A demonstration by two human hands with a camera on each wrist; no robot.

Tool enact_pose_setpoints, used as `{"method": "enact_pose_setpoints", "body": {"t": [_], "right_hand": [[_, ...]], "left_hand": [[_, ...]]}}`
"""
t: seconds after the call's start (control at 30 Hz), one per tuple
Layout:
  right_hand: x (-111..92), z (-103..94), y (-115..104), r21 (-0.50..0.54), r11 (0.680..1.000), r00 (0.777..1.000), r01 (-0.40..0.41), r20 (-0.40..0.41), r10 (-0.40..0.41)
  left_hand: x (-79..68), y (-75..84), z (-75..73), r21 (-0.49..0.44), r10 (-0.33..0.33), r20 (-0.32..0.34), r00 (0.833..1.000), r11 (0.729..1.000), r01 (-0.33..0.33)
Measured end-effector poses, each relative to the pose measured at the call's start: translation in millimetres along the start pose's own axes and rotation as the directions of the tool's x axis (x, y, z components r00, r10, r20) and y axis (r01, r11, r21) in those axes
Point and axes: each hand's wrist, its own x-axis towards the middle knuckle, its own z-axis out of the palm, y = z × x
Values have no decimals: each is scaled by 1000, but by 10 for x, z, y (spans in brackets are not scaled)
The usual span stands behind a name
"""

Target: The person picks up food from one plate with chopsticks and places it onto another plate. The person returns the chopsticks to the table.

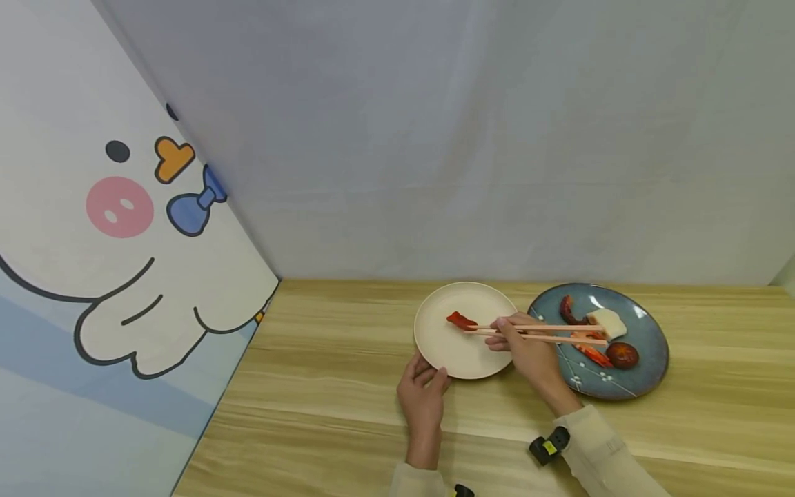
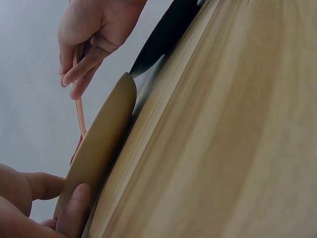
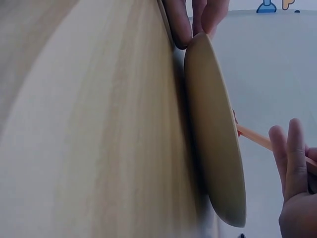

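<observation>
My left hand (image 1: pixel 422 400) grips the near-left rim of a cream plate (image 1: pixel 478 359), thumb on the upper side and fingers beneath. In the left wrist view that plate (image 2: pixel 106 131) appears edge-on between thumb and fingers. A pair of pinkish chopsticks (image 1: pixel 559 328) is held in my right hand (image 1: pixel 533 348), over the plate's right side. Their tips meet a small red food piece (image 1: pixel 459 319) over the middle of the cream plate. Seen from the right wrist, the chopsticks (image 3: pixel 255 137) reach the red piece beyond the rim, which hides most of it.
Right of the cream plate stands a blue-grey plate (image 1: pixel 649 376). On it are a white chunk (image 1: pixel 611 322), a round brown piece (image 1: pixel 623 355), red-orange pieces (image 1: pixel 593 354) and a dark red curled piece (image 1: pixel 566 308). A pale wall rises behind the wooden table (image 1: pixel 310 400); a cartoon panel (image 1: pixel 155 276) stands left.
</observation>
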Motion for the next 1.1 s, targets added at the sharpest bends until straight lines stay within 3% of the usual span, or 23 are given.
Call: {"method": "enact_pose_setpoints", "body": {"t": [1.1], "right_hand": [[-149,-189,-50,-41,998,998,38,-46,-40]], "left_hand": [[-2,13,0,-14,2,1,1000,1000,-2]]}}
